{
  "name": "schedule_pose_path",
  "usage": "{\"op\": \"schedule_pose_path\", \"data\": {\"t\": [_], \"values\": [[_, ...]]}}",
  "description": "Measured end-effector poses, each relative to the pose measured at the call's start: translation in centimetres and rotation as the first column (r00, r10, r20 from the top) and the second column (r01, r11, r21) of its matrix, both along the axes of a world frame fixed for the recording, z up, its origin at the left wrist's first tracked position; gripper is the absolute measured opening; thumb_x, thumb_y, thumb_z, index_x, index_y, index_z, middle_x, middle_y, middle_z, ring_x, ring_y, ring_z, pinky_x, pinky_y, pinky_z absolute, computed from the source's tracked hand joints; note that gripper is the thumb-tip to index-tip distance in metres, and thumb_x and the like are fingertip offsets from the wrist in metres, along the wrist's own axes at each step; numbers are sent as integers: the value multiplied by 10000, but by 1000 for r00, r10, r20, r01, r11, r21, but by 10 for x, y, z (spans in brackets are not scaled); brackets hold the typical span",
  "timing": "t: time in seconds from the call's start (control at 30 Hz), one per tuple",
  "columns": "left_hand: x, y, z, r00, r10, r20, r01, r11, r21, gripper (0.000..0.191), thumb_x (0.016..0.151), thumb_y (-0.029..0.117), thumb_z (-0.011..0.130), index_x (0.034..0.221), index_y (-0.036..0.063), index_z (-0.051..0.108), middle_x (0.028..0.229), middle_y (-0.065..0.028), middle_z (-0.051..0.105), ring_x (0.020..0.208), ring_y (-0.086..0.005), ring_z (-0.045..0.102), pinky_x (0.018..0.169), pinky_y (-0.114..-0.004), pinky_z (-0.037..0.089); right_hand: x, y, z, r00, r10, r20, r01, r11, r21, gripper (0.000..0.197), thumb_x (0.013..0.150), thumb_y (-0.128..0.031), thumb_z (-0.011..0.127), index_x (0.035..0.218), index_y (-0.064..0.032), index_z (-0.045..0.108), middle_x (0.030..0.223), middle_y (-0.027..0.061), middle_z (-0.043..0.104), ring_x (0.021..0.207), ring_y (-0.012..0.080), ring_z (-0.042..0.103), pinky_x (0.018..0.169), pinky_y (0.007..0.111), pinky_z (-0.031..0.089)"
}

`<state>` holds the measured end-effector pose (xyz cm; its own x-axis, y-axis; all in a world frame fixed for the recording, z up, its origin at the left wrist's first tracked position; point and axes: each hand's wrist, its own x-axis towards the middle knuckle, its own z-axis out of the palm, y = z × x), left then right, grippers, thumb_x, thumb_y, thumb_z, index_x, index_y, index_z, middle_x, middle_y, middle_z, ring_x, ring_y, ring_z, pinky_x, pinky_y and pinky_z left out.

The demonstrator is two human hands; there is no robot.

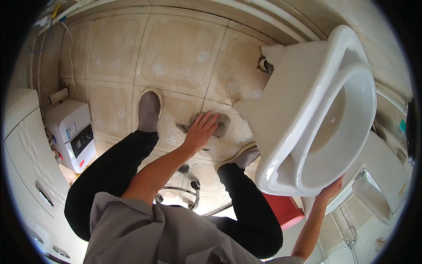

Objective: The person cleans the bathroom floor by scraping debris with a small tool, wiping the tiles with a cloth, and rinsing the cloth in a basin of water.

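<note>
My left hand (202, 128) lies flat over a crumpled grey cloth (224, 126) on the beige tiled floor, fingers slightly spread and pressing on it. My right hand (331, 190) grips the underside of the near rim of a large white ceramic floor-standing basin (298, 89); part of that grip is hidden by the rim. Inside the basin's rounded bowl is a brownish patch, perhaps water or dirt. Behind the basin's foot, a pipe opening (264, 64) shows at the floor. The cloth lies between my two shoes, just left of the basin's base.
To the left stand a small white water heater (71, 132) and a white cabinet (33, 158). Under me is a wheeled stool base (194, 194). A red container (285, 213) sits beneath the basin's near side. White pipes (277, 16) follow the wall.
</note>
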<state>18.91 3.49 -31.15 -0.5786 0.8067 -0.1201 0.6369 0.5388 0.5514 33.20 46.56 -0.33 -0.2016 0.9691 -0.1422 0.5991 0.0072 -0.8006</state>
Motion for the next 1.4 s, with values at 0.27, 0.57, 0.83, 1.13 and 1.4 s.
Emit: {"op": "schedule_pose_path", "data": {"t": [0.27,0.57,0.83,1.13,1.4], "values": [[-121,94,-4,954,209,-216,-208,978,25,389,913,72,562,1292,69,649,1586,-140,422,1466,-387,371,1209,-550,303,-13,-3,-1,999,38,22,-37,999,-37,459,1104,-360,447,1283,15,642,1145,88,707,1019,213,696,852,342,584],[-38,23,-17,985,-75,-153,80,996,29,413,866,82,599,1273,107,658,1590,-97,433,1520,-376,304,1244,-531,273,-8,3,0,1000,4,8,-4,1000,-25,472,1104,-372,449,1291,18,637,1173,91,702,1009,221,700,852,344,595],[-49,26,-22,999,2,-42,1,996,88,436,849,-5,576,1274,73,642,1596,-111,433,1499,-386,345,1250,-539,271,-20,-10,3,995,16,100,-15,1000,-13,487,1095,-380,455,1299,21,640,1189,102,702,1010,213,697,857,343,585],[-60,36,-9,970,56,-238,-15,985,171,420,814,85,620,1230,60,668,1354,-97,574,1264,-296,521,1157,-467,428,-18,-10,4,999,-38,8,38,998,-56,485,1091,-386,472,1299,17,643,1207,94,701,1030,214,693,868,340,581],[-43,29,-18,994,87,-61,-78,988,133,475,802,51,651,1261,165,687,1391,-54,574,1299,-303,506,1116,-508,429,-7,4,-3,1000,-26,13,27,998,-54,471,1085,-379,491,1303,10,644,1210,90,702,1050,217,692,876,346,580]]}}
